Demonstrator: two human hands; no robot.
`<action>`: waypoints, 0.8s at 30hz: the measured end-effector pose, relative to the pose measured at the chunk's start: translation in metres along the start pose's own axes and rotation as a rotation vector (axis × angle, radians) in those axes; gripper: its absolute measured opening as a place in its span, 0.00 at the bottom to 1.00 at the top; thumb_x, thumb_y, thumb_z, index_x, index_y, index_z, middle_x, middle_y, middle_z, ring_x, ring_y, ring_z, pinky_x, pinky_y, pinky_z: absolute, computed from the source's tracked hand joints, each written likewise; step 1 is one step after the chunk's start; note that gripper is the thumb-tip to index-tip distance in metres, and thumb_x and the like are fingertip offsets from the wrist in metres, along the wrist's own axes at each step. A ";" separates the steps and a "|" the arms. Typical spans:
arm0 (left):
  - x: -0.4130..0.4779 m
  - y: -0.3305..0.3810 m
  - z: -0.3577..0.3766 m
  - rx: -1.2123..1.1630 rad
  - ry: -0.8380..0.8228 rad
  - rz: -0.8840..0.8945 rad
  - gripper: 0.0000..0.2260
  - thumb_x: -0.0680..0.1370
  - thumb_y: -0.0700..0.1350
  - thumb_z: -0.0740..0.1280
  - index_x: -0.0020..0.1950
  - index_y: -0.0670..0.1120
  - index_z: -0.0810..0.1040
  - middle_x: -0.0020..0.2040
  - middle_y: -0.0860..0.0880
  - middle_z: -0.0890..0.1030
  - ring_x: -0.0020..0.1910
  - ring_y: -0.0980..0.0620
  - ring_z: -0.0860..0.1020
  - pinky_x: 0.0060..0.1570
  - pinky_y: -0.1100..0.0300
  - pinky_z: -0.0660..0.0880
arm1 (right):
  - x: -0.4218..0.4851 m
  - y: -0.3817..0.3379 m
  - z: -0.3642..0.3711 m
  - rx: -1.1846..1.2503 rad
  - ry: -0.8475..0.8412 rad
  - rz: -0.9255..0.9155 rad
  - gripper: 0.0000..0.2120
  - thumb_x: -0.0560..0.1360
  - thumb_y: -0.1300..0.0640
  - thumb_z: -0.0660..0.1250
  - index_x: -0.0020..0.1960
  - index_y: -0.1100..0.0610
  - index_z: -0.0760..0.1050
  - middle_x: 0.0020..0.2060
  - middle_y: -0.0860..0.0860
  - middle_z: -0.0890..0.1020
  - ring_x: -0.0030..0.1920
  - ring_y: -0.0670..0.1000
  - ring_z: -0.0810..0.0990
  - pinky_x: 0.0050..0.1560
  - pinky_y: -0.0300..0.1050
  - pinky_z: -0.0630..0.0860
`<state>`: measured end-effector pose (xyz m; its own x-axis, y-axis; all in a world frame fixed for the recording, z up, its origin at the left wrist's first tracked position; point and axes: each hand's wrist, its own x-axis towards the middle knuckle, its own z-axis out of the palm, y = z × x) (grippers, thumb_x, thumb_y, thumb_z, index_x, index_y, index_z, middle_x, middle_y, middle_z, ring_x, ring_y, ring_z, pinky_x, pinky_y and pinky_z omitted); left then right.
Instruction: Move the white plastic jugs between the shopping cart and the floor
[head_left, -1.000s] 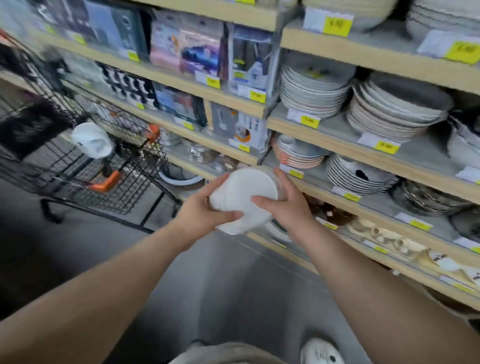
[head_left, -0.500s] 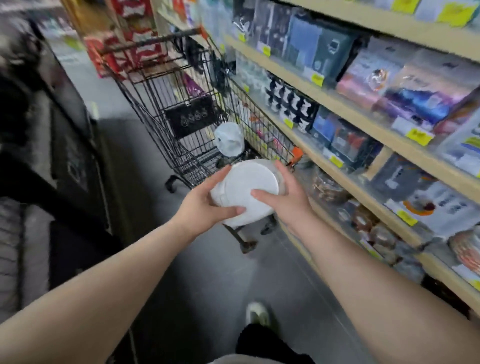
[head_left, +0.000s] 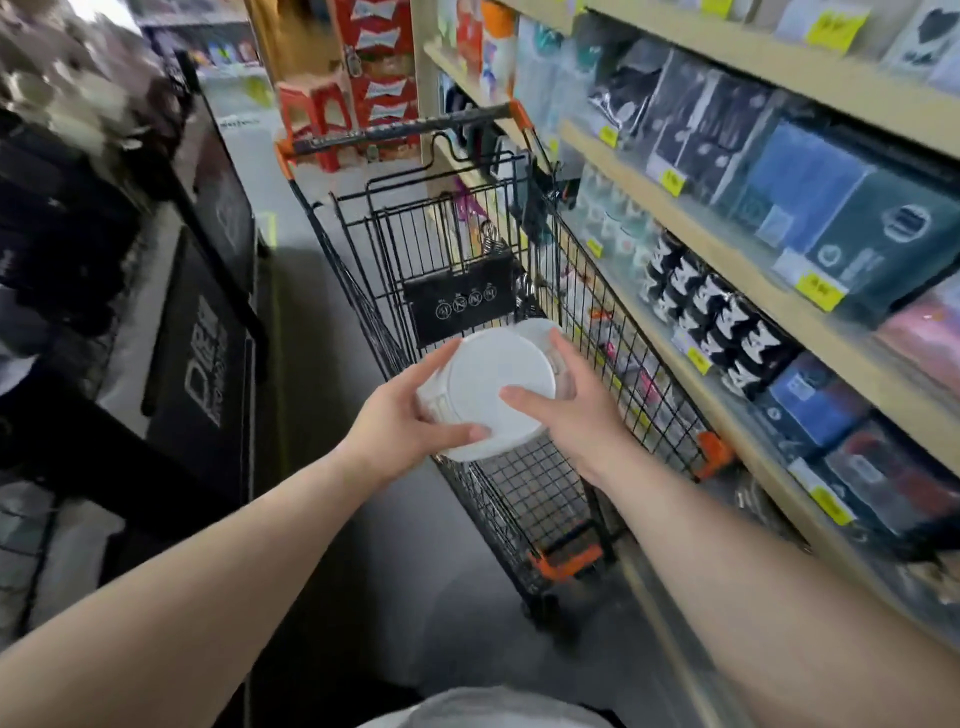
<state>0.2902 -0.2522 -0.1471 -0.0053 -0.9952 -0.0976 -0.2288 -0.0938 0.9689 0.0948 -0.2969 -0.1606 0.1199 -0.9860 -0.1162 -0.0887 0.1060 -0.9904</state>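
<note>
Shop aisle, grey floor, and at its middle a white plastic jug held up in both hands over the near end of the black wire shopping cart. Its round flat face is turned toward the camera. The left hand grips the left side, thumb lying across the lower edge of the face and fingers curled over the top edge; the right hand clamps the right side, thumb laid on the face and fingers wrapped round the far wall. The jug hangs above the basket rim and touches no wire that I can see. Just behind it a second white shape peeks out, probably another jug already in the basket, though most of it is hidden. Further out, the cart's folded seat panel and orange-tipped handle are at the far end, so the person stands at the cart's nose. Stocked shelves run close along the right, and a dark display stand lines the left. The step in hand looks like loading: floor to cart. Next, the jug should be lowered straight down through the open top, beside the other white shape rather than onto it, and the fingers should let go only once the basket floor bears it.
</note>
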 end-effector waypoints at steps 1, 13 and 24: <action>0.014 -0.002 -0.006 -0.006 -0.011 -0.004 0.39 0.62 0.41 0.81 0.65 0.67 0.69 0.63 0.55 0.76 0.61 0.51 0.76 0.54 0.53 0.80 | 0.013 0.000 0.002 -0.007 -0.003 0.009 0.44 0.67 0.60 0.78 0.76 0.45 0.60 0.63 0.39 0.67 0.66 0.42 0.66 0.66 0.44 0.68; 0.229 -0.024 -0.070 0.182 -0.447 -0.052 0.40 0.63 0.44 0.81 0.69 0.65 0.69 0.59 0.60 0.77 0.46 0.64 0.77 0.53 0.60 0.79 | 0.153 0.023 0.049 -0.008 0.356 0.159 0.37 0.65 0.55 0.79 0.66 0.34 0.67 0.51 0.29 0.69 0.63 0.48 0.71 0.63 0.54 0.73; 0.355 -0.073 -0.023 0.403 -0.874 -0.147 0.46 0.58 0.44 0.83 0.68 0.70 0.65 0.56 0.58 0.80 0.57 0.55 0.78 0.58 0.61 0.76 | 0.197 0.081 0.049 0.077 0.654 0.487 0.52 0.59 0.45 0.81 0.76 0.40 0.57 0.69 0.48 0.68 0.65 0.54 0.71 0.62 0.60 0.75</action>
<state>0.3277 -0.5991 -0.2476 -0.6340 -0.5874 -0.5031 -0.5998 -0.0371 0.7993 0.1596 -0.4762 -0.2678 -0.5177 -0.7005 -0.4913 0.0889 0.5271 -0.8451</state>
